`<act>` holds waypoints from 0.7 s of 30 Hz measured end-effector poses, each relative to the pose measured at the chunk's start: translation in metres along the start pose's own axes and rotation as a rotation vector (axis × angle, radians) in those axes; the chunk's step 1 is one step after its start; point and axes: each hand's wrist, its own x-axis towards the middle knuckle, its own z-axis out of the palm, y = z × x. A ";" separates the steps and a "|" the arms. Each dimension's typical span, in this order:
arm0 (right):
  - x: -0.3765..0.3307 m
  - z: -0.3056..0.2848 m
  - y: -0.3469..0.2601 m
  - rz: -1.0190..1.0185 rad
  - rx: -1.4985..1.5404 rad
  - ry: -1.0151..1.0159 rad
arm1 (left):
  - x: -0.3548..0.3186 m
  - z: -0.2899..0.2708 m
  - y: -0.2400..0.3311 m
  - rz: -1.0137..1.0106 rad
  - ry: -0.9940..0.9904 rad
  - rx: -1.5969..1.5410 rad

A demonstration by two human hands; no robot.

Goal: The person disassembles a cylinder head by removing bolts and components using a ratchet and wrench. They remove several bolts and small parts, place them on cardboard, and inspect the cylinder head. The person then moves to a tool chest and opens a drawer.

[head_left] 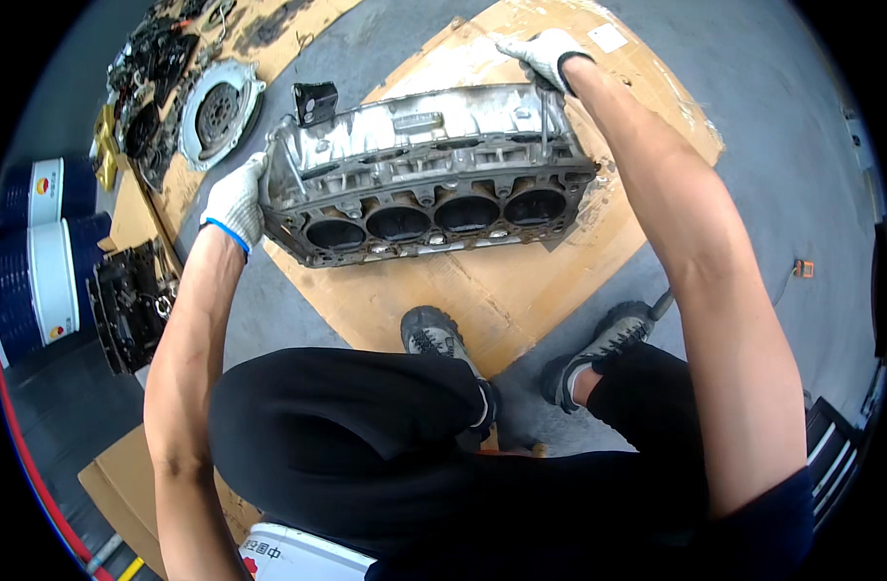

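The person crouches over a grey metal engine block [429, 174] that rests on a flattened sheet of brown cardboard [482, 290] spread on the grey concrete floor [753, 194]. The block lies lengthwise across the view, tipped so that its row of four round cylinder bores faces the person, with the ribbed, silvery outer wall turned upward and away. The left hand [236, 201], in a white knitted glove with a blue cuff, is pressed flat against the block's left end, fingers wrapped onto the edge of the casting there. The right hand [545, 58], in the same kind of glove, reaches over the far upper corner at the block's right end; its fingers curl down over that rim, closed on the metal. So the block sits between the two hands, gripped at opposite ends, with the left hold low and near and the right hold high and far. A small black bracket [314, 102] stands at the block's upper left corner, just beside the left hand. The person's two grey shoes [434, 334] are planted just below the block, one on the cardboard, the other at its edge. Off to the left lie a round grey clutch housing [220, 111] and a heap of dark engine parts [153, 68], well apart from the block, and blue and white drums [41, 252] stand at the left rim.
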 end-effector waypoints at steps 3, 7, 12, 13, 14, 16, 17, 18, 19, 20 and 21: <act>0.005 0.009 0.010 -0.109 -0.152 -0.081 | 0.002 0.003 0.004 0.059 -0.001 0.098; -0.030 -0.009 -0.016 -0.289 -0.400 0.068 | 0.015 0.019 0.013 0.159 -0.007 0.294; -0.033 0.003 -0.020 -0.261 -0.224 0.005 | 0.066 0.003 0.022 0.178 -0.065 0.348; -0.030 0.000 -0.022 -0.256 -0.202 0.008 | 0.073 0.006 0.028 0.198 -0.074 0.359; -0.030 -0.001 -0.021 -0.247 -0.185 0.004 | 0.079 0.009 0.031 0.219 -0.083 0.370; -0.033 -0.004 -0.016 -0.217 -0.156 -0.003 | 0.090 0.016 0.031 0.211 -0.071 0.394; -0.033 -0.005 -0.016 -0.208 -0.144 -0.003 | 0.096 0.016 0.032 0.205 -0.077 0.388; -0.033 -0.007 -0.016 -0.202 -0.137 -0.006 | 0.103 0.015 0.034 0.199 -0.082 0.383; -0.034 -0.004 -0.015 -0.199 -0.122 -0.016 | 0.097 0.016 0.033 0.160 -0.062 0.382; -0.035 -0.003 -0.014 -0.198 -0.111 -0.025 | 0.094 0.014 0.033 0.174 -0.088 0.381; -0.036 -0.002 -0.014 -0.200 -0.098 -0.032 | 0.092 0.013 0.036 0.175 -0.080 0.390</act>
